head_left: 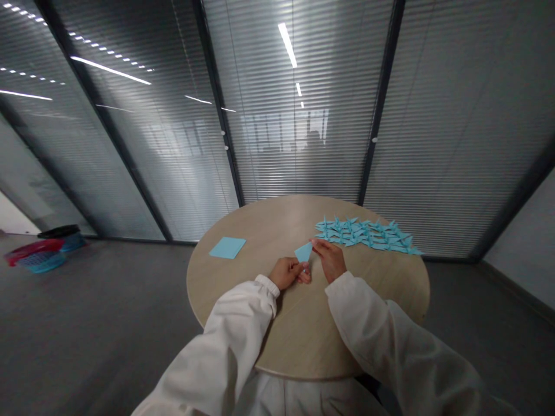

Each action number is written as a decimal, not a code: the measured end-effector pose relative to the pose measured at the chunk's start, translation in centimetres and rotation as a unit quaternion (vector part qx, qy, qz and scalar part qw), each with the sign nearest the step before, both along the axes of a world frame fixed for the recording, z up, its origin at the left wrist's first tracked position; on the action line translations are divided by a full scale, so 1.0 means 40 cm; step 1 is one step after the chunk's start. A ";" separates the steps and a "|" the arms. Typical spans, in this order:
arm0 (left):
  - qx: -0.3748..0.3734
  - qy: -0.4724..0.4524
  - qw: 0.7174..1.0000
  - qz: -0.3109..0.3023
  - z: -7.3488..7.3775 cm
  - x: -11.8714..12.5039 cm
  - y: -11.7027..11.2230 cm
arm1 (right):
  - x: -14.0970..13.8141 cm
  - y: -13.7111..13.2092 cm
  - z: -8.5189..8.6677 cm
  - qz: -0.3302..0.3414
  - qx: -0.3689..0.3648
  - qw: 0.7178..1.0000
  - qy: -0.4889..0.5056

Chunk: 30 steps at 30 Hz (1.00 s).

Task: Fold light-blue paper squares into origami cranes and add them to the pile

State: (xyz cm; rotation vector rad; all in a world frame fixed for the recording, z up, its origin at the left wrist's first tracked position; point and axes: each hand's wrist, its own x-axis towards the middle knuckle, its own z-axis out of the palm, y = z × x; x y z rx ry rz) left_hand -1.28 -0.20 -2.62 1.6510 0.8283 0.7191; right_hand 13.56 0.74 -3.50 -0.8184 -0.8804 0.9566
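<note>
Left hand [286,273] and right hand [331,262] pinch folded blue paper [303,252], its lower edge hidden. Right of it, origami cranes [366,234] overlap, outlines indistinct.

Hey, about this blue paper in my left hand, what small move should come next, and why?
Perhaps fold the paper in at its upper right corner: your right hand is there, your left hand pinches the lower end, and it looks flat, unlike the spiky pieces nearby.
</note>
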 end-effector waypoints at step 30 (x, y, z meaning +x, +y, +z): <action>0.188 0.154 0.967 0.074 0.004 -0.035 0.030 | 0.016 -0.012 -0.004 -0.048 0.070 0.924 -0.372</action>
